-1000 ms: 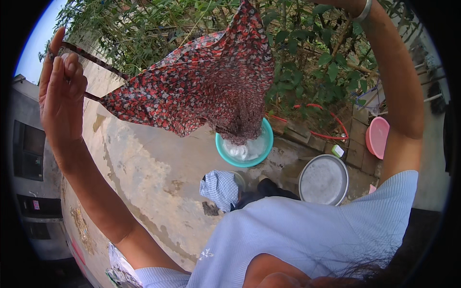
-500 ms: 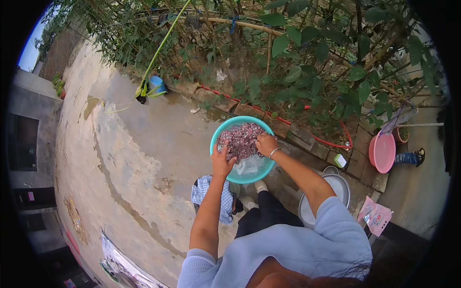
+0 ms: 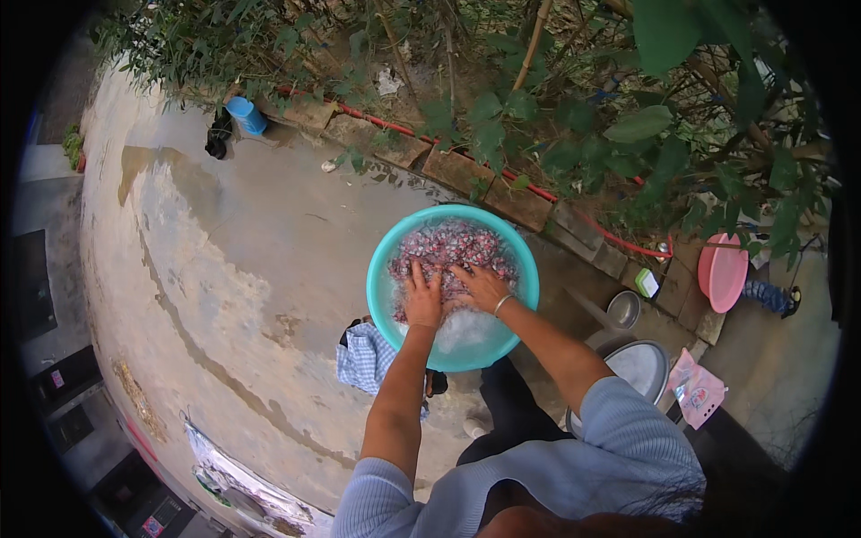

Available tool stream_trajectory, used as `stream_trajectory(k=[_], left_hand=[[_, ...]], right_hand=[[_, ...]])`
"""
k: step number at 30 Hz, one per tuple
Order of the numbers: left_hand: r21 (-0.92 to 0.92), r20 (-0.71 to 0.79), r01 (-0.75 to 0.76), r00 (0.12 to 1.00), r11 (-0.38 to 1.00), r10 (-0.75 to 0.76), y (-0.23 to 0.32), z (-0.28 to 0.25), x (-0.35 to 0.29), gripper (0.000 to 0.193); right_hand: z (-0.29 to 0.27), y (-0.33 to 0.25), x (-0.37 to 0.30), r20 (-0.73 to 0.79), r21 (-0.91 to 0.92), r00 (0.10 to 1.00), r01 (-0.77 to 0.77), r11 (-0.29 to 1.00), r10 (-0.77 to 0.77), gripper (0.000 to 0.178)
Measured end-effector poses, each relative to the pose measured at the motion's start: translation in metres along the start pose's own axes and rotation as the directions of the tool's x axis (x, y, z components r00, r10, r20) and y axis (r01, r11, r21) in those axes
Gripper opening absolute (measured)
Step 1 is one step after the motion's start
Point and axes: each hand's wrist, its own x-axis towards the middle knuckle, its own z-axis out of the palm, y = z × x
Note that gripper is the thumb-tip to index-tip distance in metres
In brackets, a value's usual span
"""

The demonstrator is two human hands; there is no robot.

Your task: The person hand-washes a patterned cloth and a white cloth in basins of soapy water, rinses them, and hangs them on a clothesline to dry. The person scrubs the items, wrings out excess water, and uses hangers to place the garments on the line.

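Observation:
A round turquoise basin (image 3: 468, 360) on the ground in front of me holds sudsy water and a wet, bunched cloth (image 3: 453, 238) with a small red, white and dark pattern. My left hand (image 3: 422, 294) lies palm down on the near left part of the cloth, fingers spread. Beside it, slightly to the right, my right hand (image 3: 481, 290) presses on the same cloth with its fingers stretched apart. A light bracelet (image 3: 502, 306) circles my right wrist. White foam (image 3: 462, 329) floats at the basin's near side.
Left of my legs is a blue-and-white checked cloth (image 3: 364, 354). To the right stand a large metal basin (image 3: 641, 366), a metal pan (image 3: 624, 308), a pink bag (image 3: 696, 391) and a pink basin (image 3: 723, 272). A brick edging (image 3: 484, 186) with a red hose borders the plants; a blue bucket (image 3: 246, 115) stands beyond.
My hands have come closer together and now press flat on the cloth; the right one was at its right edge. The cloth sits more spread out, with more foam. My view has shifted.

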Motion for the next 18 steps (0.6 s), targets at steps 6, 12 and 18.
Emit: stream_trajectory(k=[6, 12, 18], left_hand=[[0.175, 0.083, -0.029, 0.996, 0.984, 0.014, -0.025, 0.068, 0.010, 0.045], [0.063, 0.071, 0.060, 0.995, 0.996, -0.065, -0.034, 0.104, 0.017, 0.057], [-0.348, 0.355, 0.114, 0.935, 0.930, 0.018, -0.003, -0.034, 0.010, 0.093]], right_hand=[[0.029, 0.024, 0.024, 0.192, 0.105, 0.981, -0.007, 0.994, -0.013, 0.072], [0.040, 0.023, 0.028, 0.208, 0.134, 0.977, -0.080, 0.988, 0.051, 0.065], [0.010, -0.006, 0.000, -0.127, -0.169, 0.991, 0.016, 0.985, -0.038, 0.041]])
